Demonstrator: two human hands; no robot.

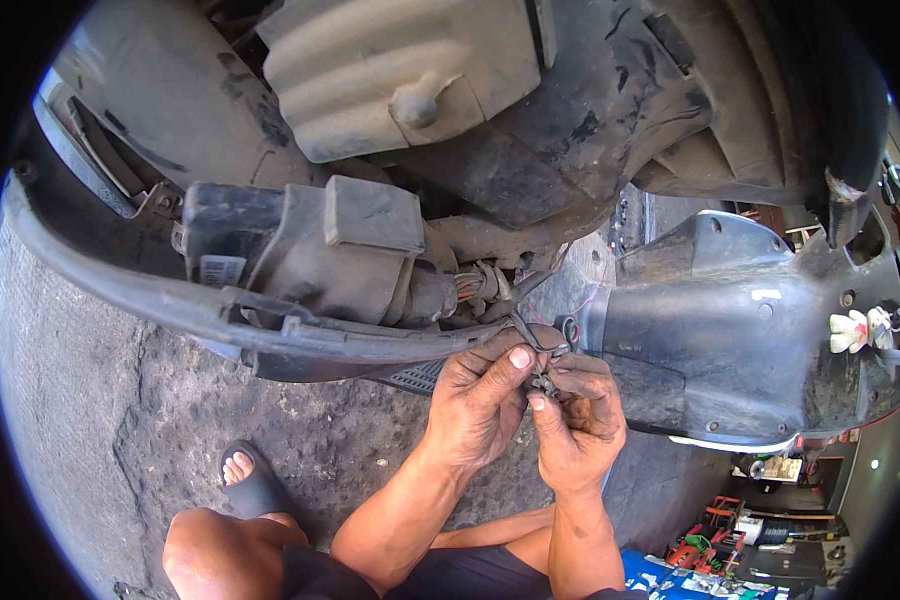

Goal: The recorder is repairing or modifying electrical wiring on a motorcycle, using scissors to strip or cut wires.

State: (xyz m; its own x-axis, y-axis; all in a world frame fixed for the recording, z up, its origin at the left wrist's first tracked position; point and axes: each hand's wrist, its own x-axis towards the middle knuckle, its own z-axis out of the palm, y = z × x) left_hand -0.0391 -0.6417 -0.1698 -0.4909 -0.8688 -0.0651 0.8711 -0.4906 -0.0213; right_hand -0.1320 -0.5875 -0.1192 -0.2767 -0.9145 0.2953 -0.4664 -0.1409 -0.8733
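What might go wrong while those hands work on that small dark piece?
The small dark piece in the right hand might slip and drop to the rough ground. The black cable at the left hand could be strained if tugged. Toes showing in the sandal may have little protection from falling parts.

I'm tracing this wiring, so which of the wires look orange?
The short bundle just right of the boxy dark housing; the bent cable by the left hand is black instead.
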